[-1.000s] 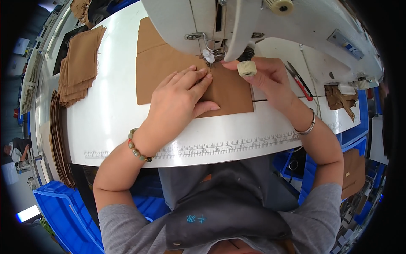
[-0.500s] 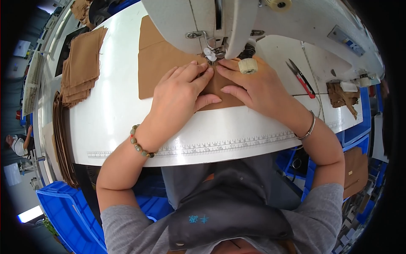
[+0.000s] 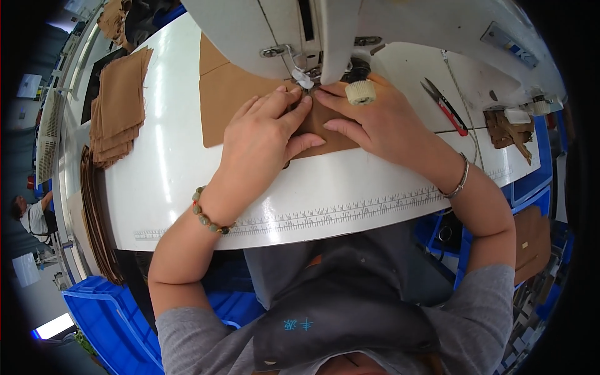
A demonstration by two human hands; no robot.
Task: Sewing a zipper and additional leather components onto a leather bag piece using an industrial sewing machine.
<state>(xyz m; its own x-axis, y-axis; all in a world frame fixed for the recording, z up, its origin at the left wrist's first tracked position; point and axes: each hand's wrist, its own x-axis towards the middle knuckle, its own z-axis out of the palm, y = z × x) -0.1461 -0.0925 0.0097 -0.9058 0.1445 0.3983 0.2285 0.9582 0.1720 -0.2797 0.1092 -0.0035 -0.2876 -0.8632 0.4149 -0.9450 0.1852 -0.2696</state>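
Note:
A brown sheet of material lies flat on the white table under the head of a white sewing machine. My left hand rests on it, fingers stretched toward the white presser foot and thumb out to the right. From the other side my right hand lies on the same sheet, its fingertips close to the foot and its thumb apart. Both hands are open and press down without gripping. The needle point and the spot under the foot are too small to make out, and my hands cover part of the sheet.
Thread snips with a red handle lie right of the machine head, beside brown scraps. Stacked brown pieces sit at the left. A printed ruler runs along the near table edge. Blue bins stand below.
The whole view has shifted slightly. Both hands keep nearly the same place on the brown sheet beside the presser foot, still lying flat.

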